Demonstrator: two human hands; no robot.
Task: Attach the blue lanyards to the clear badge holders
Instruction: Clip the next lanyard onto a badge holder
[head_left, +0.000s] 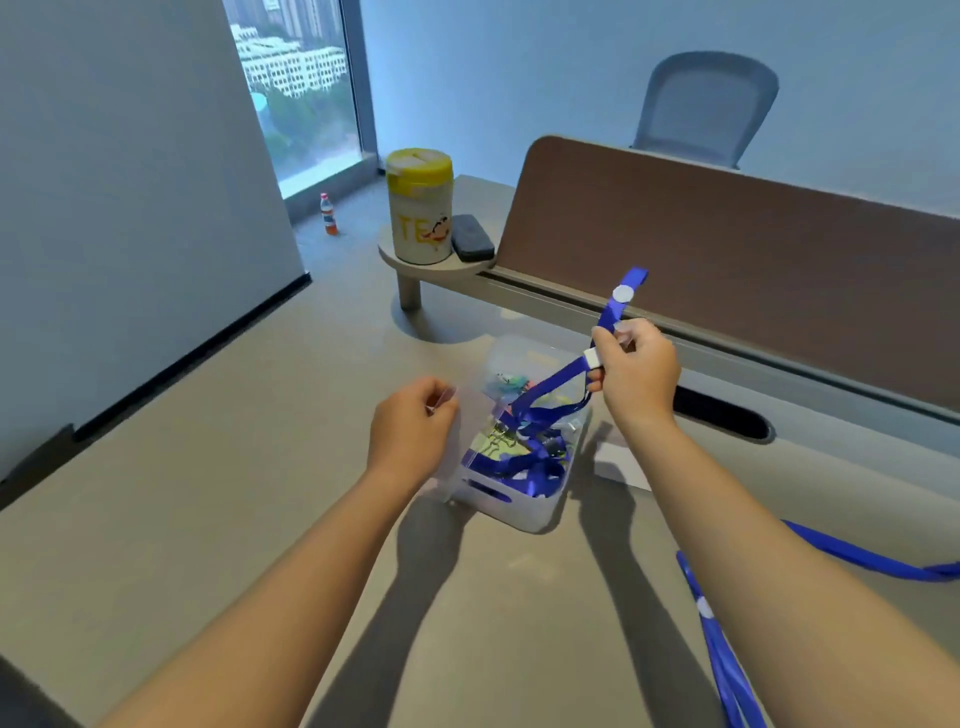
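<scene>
Right hand (636, 371): fingers curled round a blue lanyard (563, 375), gripping just above its white clasp; raised over the bin, likely to draw the strap free of the tangle below.
Left hand (413, 423): pinching a clear badge holder (470, 431) by its top edge, held upright beside the bin; probably kept at that height so the slot faces the strap end.
Lanyard in hand: upper loop sticks up past the fist, white round button on it; lower run trails down into the bin, mixed with other blue straps.
Holder and lanyard: near, not yet joined; clip end cannot be made out.
Bin (524, 512): translucent plastic, on the desk between the two hands; also holds binder clips and small coloured bits, hard to identify.
Second lanyard (719, 649): lies on the desk by the right forearm; whether it carries a holder is hidden.
Desk (208, 519): grey top, brown divider panel (727, 249) behind.
Far corner: yellow-lidded canister (420, 208), dark eraser-like block (471, 238) beside it.
</scene>
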